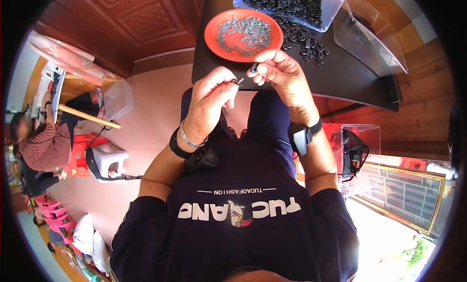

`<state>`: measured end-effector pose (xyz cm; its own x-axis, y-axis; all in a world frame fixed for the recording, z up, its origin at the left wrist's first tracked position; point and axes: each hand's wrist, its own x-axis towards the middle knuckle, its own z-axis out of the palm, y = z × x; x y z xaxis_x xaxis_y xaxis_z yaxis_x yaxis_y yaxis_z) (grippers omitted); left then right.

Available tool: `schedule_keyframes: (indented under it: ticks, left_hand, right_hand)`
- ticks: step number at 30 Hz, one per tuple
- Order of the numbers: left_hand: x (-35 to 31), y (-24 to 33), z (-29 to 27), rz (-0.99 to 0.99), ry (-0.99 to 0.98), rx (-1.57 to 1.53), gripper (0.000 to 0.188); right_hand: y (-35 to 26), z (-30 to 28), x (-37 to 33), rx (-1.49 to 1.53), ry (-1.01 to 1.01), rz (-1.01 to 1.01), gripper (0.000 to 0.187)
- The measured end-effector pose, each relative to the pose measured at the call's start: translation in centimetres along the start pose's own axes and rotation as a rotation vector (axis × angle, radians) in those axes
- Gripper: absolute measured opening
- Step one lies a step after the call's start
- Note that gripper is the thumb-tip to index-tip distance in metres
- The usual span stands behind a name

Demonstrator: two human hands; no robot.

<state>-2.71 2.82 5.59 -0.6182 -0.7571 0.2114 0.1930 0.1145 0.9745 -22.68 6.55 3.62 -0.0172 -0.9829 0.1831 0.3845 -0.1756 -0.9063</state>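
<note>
My left hand [210, 98] is closed in a pinch on a small black part with a thin metal pin [241, 80] sticking out of it toward the right. Facing it, my right hand [288, 80] pinches a small black plastic piece [254, 68] between thumb and fingertips. The two pieces are a short gap apart, above the near edge of the dark table. Just beyond my hands sits a round orange-red plate [212, 38] with many small silver metal pins [248, 31] spread in it.
A clear plastic bin [334, 7] heaped with black pieces stands at the table's far side, with loose black pieces [307, 46] spilled beside it. A clear panel [372, 41] leans to the right. At left, another person [46, 145] sits near red and white stools [109, 158].
</note>
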Motion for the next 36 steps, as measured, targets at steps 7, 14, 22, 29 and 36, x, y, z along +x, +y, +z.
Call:
schedule_keyframes:
  ticks: [7,14,22,29,36]
  left_hand:
    - [-0.6,-0.8,-0.9,-0.051,0.091,-0.112,0.016]
    - [-1.3,-0.7,-1.4,-0.024,0.100,-0.110,0.015]
    - [-1.7,-0.8,-1.3,-0.016,0.104,-0.085,0.015]
    - [-1.7,-1.3,-1.8,-0.036,0.118,-0.061,0.014]
    - [-1.7,-1.5,-1.7,-0.084,0.103,-0.004,0.012]
  right_hand:
    - [1.3,3.3,-1.1,0.016,-0.041,-0.023,0.017]
    - [2.7,3.1,-0.9,0.129,-0.095,-0.057,0.013]
    - [2.9,3.7,-0.9,0.088,-0.109,-0.058,0.013]
    - [2.5,4.1,-1.0,0.005,-0.020,-0.022,0.019]
    - [2.4,3.2,-0.7,0.036,-0.065,-0.052,0.021]
